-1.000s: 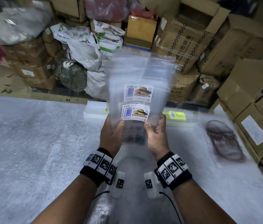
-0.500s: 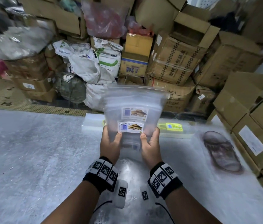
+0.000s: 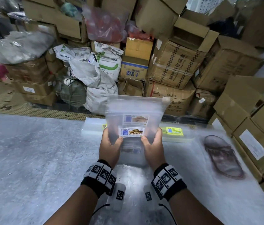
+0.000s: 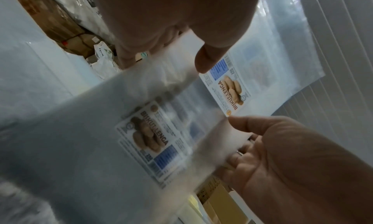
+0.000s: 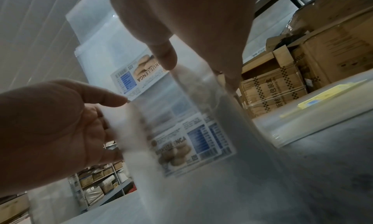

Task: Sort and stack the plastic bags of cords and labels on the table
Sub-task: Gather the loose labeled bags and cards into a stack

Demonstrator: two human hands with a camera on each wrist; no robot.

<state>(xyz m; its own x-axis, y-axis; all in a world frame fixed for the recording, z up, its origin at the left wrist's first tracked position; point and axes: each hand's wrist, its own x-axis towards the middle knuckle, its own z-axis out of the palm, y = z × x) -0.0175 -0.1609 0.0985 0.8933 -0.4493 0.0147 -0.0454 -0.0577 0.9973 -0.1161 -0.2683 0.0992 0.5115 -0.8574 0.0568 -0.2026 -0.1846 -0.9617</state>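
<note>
Both hands hold a stack of clear plastic bags (image 3: 134, 111) upright over the grey table (image 3: 30, 151). A white "BISKUT LENGA" label (image 3: 132, 132) shows on the front bag, and a second label sits above it. My left hand (image 3: 111, 143) grips the lower left edge, thumb in front. My right hand (image 3: 152, 145) grips the lower right edge the same way. In the left wrist view the left thumb (image 4: 203, 60) presses the bags beside the label (image 4: 228, 87). The right thumb (image 5: 165, 56) does likewise in the right wrist view. The stack's bottom end hangs near the tabletop between my wrists.
Flat stacks of clear bags lie at the table's far edge, one with a yellow label (image 3: 174, 131), another to its left (image 3: 94, 127). A bag of brownish cords (image 3: 222, 156) lies at the right. Cardboard boxes (image 3: 258, 127) line the right side; boxes and sacks (image 3: 95, 75) pile up beyond.
Both hands have carried the bag stack forward and down, away from the head and nearer the tabletop. The grip is the same.
</note>
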